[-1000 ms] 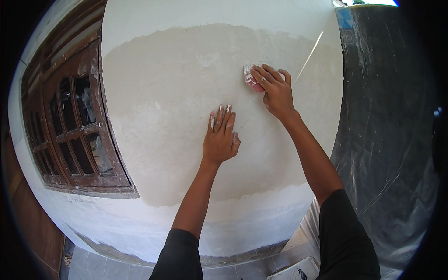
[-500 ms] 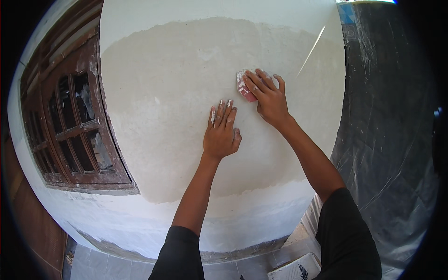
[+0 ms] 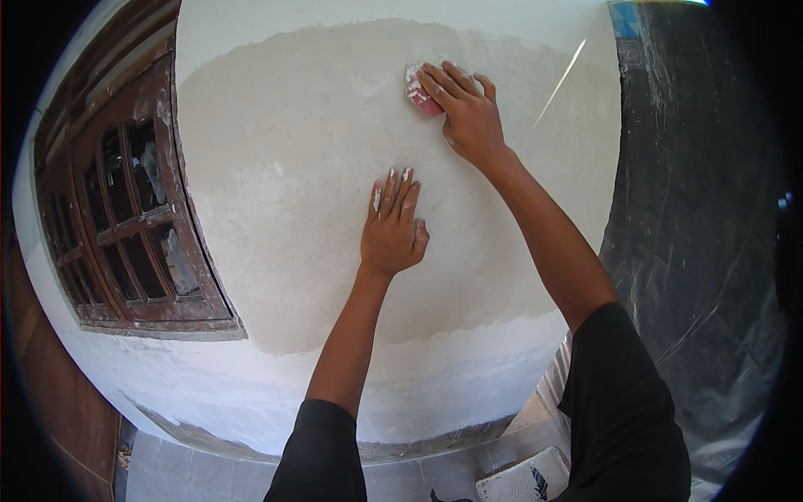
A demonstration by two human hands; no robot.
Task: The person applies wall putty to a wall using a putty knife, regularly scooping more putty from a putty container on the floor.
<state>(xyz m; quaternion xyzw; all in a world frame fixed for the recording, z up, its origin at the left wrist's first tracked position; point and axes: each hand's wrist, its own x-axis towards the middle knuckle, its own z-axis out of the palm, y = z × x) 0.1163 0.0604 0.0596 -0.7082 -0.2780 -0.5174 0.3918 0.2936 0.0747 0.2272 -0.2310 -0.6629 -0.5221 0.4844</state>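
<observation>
My right hand (image 3: 473,117) is closed over a reddish pad (image 3: 424,99) smeared with white, perhaps a sponge or a sanding block. It presses the pad against the upper middle of the wall (image 3: 284,226), on a large beige-grey patch bordered by white. The palm side of the pad is hidden under my fingers. Lower and to the left, my left hand (image 3: 391,234) lies flat on the same patch, fingers stretched upward and thumb out to the side. White residue coats the fingertips of both hands.
A brown wooden window (image 3: 150,217) with small panes is set in the wall at left. Dark plastic sheeting (image 3: 694,226) hangs on the right. Below, a white tray (image 3: 523,478) with a dark mark stands on grey floor tiles (image 3: 192,473).
My right hand has slid the pad up the wall and slightly left. My left hand stays flat at about the same spot, while the whole view has shifted slightly.
</observation>
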